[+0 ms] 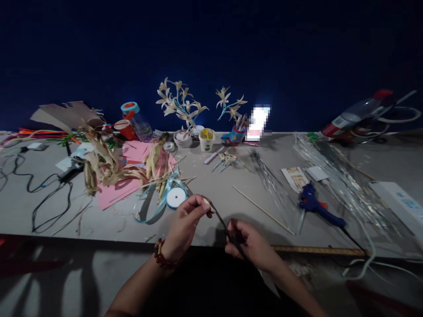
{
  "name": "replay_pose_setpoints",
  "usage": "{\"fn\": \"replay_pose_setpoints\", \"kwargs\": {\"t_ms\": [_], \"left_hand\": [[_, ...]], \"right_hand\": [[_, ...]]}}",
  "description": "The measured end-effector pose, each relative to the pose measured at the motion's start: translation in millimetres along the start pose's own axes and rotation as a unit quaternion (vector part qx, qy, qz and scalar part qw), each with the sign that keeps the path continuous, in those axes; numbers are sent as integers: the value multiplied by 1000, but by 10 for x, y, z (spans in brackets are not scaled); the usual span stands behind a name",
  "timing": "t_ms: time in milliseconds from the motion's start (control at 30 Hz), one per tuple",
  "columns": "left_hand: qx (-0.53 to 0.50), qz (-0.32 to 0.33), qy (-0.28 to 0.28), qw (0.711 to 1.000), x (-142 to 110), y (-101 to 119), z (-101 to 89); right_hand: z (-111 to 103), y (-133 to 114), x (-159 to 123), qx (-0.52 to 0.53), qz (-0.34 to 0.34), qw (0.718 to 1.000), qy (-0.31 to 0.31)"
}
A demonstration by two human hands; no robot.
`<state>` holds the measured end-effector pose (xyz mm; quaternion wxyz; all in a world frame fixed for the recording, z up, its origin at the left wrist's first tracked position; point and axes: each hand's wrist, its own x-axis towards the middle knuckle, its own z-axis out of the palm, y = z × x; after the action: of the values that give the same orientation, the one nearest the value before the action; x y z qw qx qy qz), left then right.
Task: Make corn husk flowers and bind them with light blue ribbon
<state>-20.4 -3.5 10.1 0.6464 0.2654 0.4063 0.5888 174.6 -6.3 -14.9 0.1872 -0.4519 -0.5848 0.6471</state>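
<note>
My left hand (191, 220), with a beaded bracelet at the wrist, is closed in a pinch. Between its thumb and fingers is the upper end of a thin dark strip (233, 238), whose exact kind I cannot make out. The strip slants down across my right hand (249, 242), whose fingers are curled round it. Both hands are over the table's front edge. Just behind my left hand lies a spool of light-blue ribbon (176, 197), its loose ribbon (148, 218) looping to the left. A thin stick (262, 209) lies beyond my right hand.
Dried corn husks (105, 163) and pink paper (114, 196) lie left. Husk flowers (180, 103) stand behind a white cup (206, 140). Wires (269, 174), a blue glue gun (319, 207) and a white power strip (399, 204) are on the right. A bright phone (258, 121) stands at the back.
</note>
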Motion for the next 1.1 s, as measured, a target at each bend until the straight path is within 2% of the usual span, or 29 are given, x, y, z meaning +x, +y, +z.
{"fn": "replay_pose_setpoints", "kwargs": {"t_ms": [567,1100], "left_hand": [[2,-2,-6,1000,3,-24,-14],[-13,-1,-4,1000,14,-30,-16]], "right_hand": [[-25,1,14,-27,-10,1000,8],[-12,49,34,2,-2,1000,-3]]}}
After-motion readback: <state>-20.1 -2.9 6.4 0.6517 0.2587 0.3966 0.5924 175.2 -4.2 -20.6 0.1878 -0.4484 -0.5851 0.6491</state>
